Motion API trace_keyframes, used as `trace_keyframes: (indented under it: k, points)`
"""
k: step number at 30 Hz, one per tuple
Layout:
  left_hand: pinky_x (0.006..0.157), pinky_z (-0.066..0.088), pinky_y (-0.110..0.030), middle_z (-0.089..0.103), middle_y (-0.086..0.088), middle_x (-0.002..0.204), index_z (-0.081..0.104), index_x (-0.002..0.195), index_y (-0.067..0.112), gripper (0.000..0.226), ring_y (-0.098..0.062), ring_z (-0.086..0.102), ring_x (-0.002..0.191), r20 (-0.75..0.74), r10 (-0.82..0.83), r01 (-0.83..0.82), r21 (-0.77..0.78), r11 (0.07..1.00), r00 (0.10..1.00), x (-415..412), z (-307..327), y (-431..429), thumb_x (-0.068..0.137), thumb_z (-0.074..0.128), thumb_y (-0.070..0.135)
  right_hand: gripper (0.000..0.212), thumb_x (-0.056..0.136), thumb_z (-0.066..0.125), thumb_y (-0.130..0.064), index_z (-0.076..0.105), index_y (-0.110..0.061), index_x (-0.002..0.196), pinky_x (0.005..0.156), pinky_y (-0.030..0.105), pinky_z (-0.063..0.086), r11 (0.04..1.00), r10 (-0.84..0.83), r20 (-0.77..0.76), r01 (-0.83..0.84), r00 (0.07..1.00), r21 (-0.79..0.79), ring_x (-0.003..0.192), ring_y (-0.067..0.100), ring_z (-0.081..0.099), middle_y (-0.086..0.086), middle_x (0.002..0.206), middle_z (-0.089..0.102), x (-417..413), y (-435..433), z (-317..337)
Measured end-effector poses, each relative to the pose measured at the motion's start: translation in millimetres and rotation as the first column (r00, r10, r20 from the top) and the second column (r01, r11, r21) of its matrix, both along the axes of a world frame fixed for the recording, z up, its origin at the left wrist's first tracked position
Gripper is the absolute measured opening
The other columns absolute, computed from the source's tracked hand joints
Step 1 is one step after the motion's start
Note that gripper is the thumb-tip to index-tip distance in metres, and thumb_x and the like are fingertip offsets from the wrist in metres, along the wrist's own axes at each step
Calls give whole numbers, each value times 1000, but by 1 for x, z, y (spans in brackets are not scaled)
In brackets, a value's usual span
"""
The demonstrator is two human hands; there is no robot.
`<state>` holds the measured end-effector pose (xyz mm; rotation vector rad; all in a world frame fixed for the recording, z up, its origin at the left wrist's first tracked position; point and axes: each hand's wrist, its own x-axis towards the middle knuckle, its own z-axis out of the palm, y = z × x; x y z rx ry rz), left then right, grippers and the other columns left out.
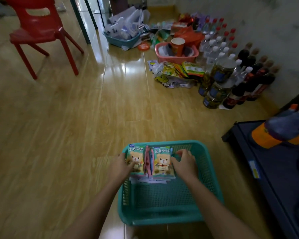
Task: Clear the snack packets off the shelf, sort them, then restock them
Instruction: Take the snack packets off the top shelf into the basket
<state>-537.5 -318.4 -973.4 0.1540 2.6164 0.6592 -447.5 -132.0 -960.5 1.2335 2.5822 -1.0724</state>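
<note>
Head view: my left hand and right hand clasp bear packets at the far end of the basket. Sorting looks underway, I judge; restocking remains.

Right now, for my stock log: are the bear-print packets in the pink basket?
No, the bear-print packets are in the teal basket between the left hand and right hand; the pink basket holds a cup.
</note>
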Motion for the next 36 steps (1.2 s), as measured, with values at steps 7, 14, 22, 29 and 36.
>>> trace_keyframes:
  k: [7, 14, 22, 29, 36]
  points:
    - [81, 52, -31, 65, -9, 112, 58, 117, 8, 29, -16, 59, 92, -131, -92, 104, 84, 991, 987, 6, 232, -10, 93, 53, 23, 24, 90, 55, -19, 62, -9, 111, 90, 38, 49, 999, 48, -124, -51, 991, -19, 106, 25, 59, 8, 115, 63, 41, 39, 233]
    - [74, 54, -35, 70, -2, 98, 65, 105, 14, 22, -20, 64, 85, -387, -336, 380, 39, 924, 859, 31, 570, 30, 91, 55, 27, 20, 89, 57, -16, 65, -10, 106, 82, 34, 48, 980, 13, -308, 49, 951, 194, 99, 24, 61, 7, 108, 66, 123, 72, 566]
    - [66, 53, -38, 70, -4, 88, 64, 94, 15, 20, -26, 65, 79, -666, -491, 673, 22, 740, 562, 104, 829, 68, 90, 55, 33, 23, 90, 55, -27, 62, -21, 111, 81, 34, 48, 837, -72, -365, 255, 928, 484, 101, 20, 58, -2, 108, 62, 285, 71, 836]
    - [63, 43, -32, 67, 0, 76, 67, 89, 15, 16, -28, 66, 79, -795, -498, 866, 65, 496, 345, 199, 909, 78, 87, 60, 30, 25, 88, 53, -36, 61, -30, 110, 89, 44, 49, 661, -331, -406, 516, 852, 545, 107, 16, 58, -6, 111, 63, 449, -9, 901]
    - [67, 48, -34, 59, 8, 77, 66, 91, 20, 16, -23, 64, 78, -806, -582, 993, 71, 90, 110, 326, 929, 120, 87, 58, 33, 22, 87, 58, -31, 63, -27, 108, 88, 41, 50, 398, -623, -422, 731, 659, 555, 103, 18, 60, -5, 109, 65, 593, -97, 916]
